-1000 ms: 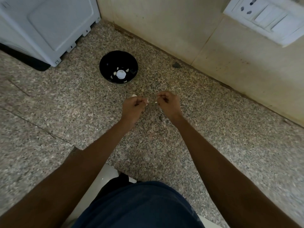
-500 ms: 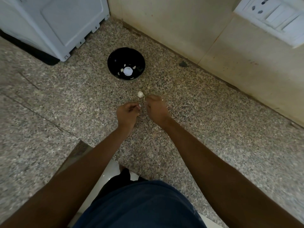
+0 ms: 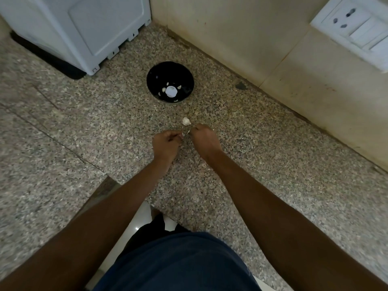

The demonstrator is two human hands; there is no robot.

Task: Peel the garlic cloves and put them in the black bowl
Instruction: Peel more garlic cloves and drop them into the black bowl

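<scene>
Garlic (image 3: 186, 121) just beyond hands (image 3: 186, 139), maybe touching

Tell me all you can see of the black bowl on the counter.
The black bowl is round, glossy and upright on the speckled stone counter, near the wall corner. Inside lie several small pale garlic cloves around a bright white spot at the centre. No hand touches it; both hands are nearer the camera.

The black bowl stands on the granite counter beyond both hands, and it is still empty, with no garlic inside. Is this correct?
Not quite. The head view shows the black bowl is not empty: several pale garlic pieces lie in it. The rest holds: it stands on the granite counter, beyond the left hand and right hand.
</scene>
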